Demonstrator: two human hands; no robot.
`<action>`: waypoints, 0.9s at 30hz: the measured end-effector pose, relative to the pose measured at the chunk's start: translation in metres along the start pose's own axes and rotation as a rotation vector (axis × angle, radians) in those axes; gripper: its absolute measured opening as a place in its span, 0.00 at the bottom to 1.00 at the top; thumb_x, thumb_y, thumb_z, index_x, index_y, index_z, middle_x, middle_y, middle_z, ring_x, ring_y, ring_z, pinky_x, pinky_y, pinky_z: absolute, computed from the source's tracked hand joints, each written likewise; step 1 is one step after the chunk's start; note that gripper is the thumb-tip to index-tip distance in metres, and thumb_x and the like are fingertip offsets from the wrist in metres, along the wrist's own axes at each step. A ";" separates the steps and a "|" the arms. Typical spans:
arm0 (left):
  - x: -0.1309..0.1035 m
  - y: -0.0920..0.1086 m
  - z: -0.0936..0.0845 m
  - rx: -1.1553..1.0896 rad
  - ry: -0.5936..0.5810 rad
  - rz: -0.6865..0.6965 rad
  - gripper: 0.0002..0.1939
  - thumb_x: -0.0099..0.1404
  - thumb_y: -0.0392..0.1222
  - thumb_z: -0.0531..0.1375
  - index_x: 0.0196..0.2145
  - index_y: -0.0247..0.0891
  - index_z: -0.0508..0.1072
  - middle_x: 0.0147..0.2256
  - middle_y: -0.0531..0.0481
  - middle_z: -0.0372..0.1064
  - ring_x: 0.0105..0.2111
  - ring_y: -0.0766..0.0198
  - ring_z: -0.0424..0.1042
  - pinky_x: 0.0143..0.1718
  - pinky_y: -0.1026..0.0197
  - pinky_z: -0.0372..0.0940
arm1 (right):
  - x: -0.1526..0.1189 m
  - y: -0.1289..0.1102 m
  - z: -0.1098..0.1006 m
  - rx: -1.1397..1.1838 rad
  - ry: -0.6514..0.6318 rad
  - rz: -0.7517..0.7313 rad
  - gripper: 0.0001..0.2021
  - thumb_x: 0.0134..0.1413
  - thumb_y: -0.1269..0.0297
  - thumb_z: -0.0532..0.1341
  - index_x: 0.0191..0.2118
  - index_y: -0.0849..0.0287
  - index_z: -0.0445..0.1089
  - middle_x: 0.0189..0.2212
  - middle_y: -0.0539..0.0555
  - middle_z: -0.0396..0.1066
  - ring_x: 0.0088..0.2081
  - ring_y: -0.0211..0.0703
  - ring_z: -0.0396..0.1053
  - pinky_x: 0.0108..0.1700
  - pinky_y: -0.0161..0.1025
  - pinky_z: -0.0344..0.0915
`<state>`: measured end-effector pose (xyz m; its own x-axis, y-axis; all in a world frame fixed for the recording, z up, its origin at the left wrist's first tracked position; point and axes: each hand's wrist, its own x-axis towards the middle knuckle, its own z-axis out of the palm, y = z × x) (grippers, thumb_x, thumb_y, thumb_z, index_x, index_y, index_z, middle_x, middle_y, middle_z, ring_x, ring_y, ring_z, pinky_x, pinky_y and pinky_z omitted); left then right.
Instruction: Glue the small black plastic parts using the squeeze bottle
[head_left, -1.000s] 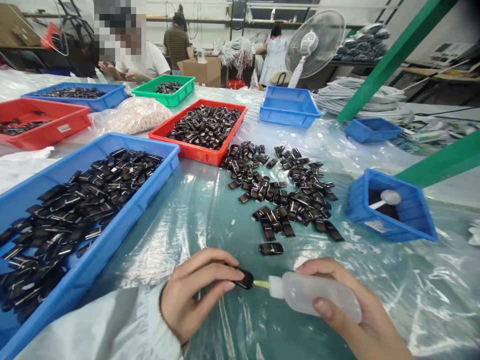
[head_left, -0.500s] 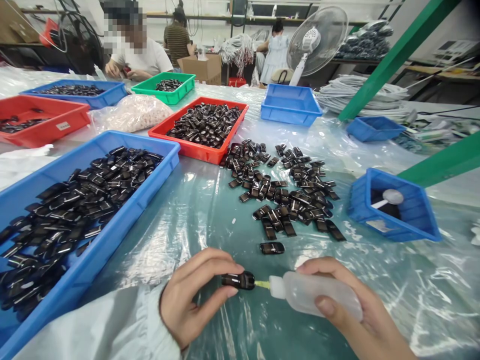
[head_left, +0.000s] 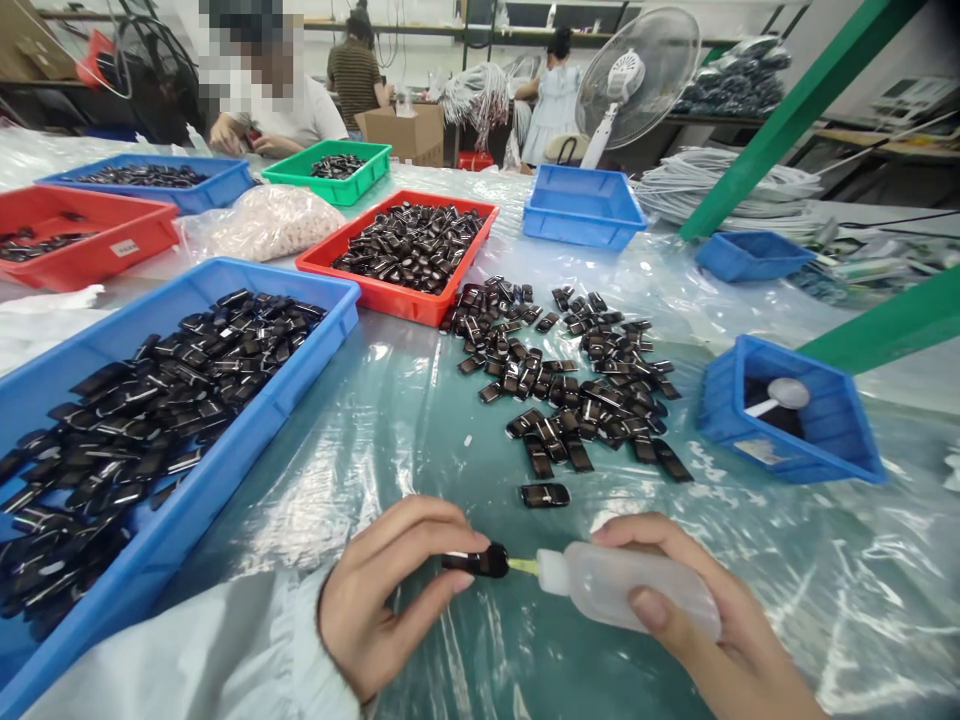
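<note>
Between thumb and fingers, my left hand (head_left: pixel 401 590) pinches a glossy black piece (head_left: pixel 480 561) just above the green table surface. My right hand (head_left: pixel 690 600) is wrapped round a translucent white squeeze bottle (head_left: pixel 630 585), which lies nearly level. Its thin yellow-green tip (head_left: pixel 523 566) points left and meets the right end of the black piece, or comes very close to it. A single black piece (head_left: pixel 545 495) lies on the table just beyond my hands. Behind it spreads a loose pile of similar black pieces (head_left: pixel 592 395).
A large blue tray (head_left: pixel 300 385) of black pieces stands at the left, a full red tray (head_left: pixel 442 305) behind. At the right, a small blue bin (head_left: pixel 795 440) holds a white spoon (head_left: pixel 786 393). Green bars (head_left: pixel 795 120) slant in. A person (head_left: pixel 285 115) sits across the table.
The black piece in my left hand has tilted slightly, so its upper face shows less. Both hands and the bottle have otherwise barely moved.
</note>
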<state>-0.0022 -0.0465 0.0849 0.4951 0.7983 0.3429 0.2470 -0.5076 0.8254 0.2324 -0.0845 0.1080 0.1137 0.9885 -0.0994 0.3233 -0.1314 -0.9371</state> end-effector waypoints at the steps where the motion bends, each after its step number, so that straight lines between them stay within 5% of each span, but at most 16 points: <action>1: -0.001 0.001 0.000 0.009 0.014 -0.003 0.13 0.65 0.29 0.54 0.45 0.42 0.69 0.41 0.46 0.66 0.40 0.60 0.68 0.40 0.59 0.66 | -0.001 0.000 0.000 0.010 0.003 -0.009 0.16 0.48 0.43 0.59 0.32 0.49 0.72 0.26 0.50 0.71 0.22 0.42 0.68 0.17 0.33 0.62; 9: 0.001 -0.009 -0.005 0.158 0.236 -0.181 0.14 0.68 0.37 0.52 0.51 0.45 0.66 0.46 0.46 0.62 0.47 0.57 0.65 0.45 0.58 0.64 | 0.005 0.005 -0.010 -0.097 0.152 -0.109 0.12 0.53 0.48 0.57 0.39 0.47 0.70 0.29 0.48 0.75 0.24 0.39 0.71 0.23 0.29 0.68; 12: 0.004 -0.019 -0.006 0.093 0.272 -0.241 0.15 0.69 0.41 0.50 0.52 0.44 0.66 0.45 0.46 0.61 0.47 0.57 0.64 0.48 0.54 0.62 | 0.014 0.014 -0.015 -0.146 0.188 -0.099 0.17 0.53 0.51 0.59 0.49 0.47 0.68 0.43 0.51 0.75 0.39 0.45 0.75 0.35 0.33 0.73; 15: 0.005 -0.024 -0.004 -0.015 0.275 -0.284 0.16 0.70 0.44 0.48 0.51 0.43 0.68 0.45 0.45 0.60 0.47 0.56 0.63 0.47 0.54 0.62 | 0.024 0.025 -0.013 -0.046 0.273 -0.074 0.23 0.49 0.53 0.63 0.52 0.48 0.65 0.53 0.52 0.69 0.53 0.49 0.67 0.49 0.41 0.68; 20: 0.005 -0.022 0.000 -0.113 0.309 -0.285 0.14 0.70 0.44 0.48 0.48 0.41 0.68 0.43 0.46 0.62 0.39 0.61 0.66 0.41 0.59 0.63 | 0.031 0.031 -0.009 -0.019 0.324 -0.163 0.19 0.47 0.56 0.64 0.45 0.51 0.62 0.45 0.57 0.72 0.47 0.53 0.71 0.49 0.52 0.68; 24: 0.006 -0.022 0.004 -0.175 0.333 -0.306 0.14 0.70 0.44 0.48 0.49 0.39 0.66 0.40 0.48 0.65 0.38 0.62 0.67 0.43 0.59 0.61 | 0.012 0.021 -0.007 -0.141 0.596 -0.386 0.25 0.42 0.63 0.69 0.47 0.51 0.60 0.43 0.55 0.66 0.44 0.51 0.68 0.51 0.54 0.63; 26: 0.006 -0.024 0.006 -0.207 0.357 -0.343 0.14 0.70 0.45 0.48 0.49 0.39 0.65 0.40 0.47 0.66 0.38 0.61 0.68 0.43 0.59 0.60 | 0.005 0.016 -0.002 -0.371 0.570 -0.632 0.19 0.46 0.71 0.67 0.45 0.53 0.65 0.38 0.53 0.66 0.40 0.48 0.68 0.46 0.48 0.66; 27: 0.006 -0.024 0.007 -0.226 0.370 -0.367 0.15 0.70 0.46 0.49 0.49 0.38 0.65 0.41 0.47 0.67 0.38 0.61 0.68 0.43 0.59 0.60 | 0.004 0.014 0.002 -0.522 0.446 -0.772 0.15 0.50 0.73 0.64 0.44 0.55 0.66 0.35 0.54 0.68 0.38 0.48 0.68 0.42 0.45 0.67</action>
<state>0.0006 -0.0315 0.0638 0.0755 0.9903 0.1163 0.1437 -0.1262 0.9815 0.2353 -0.0820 0.0940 0.0059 0.7138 0.7004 0.8114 0.4060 -0.4205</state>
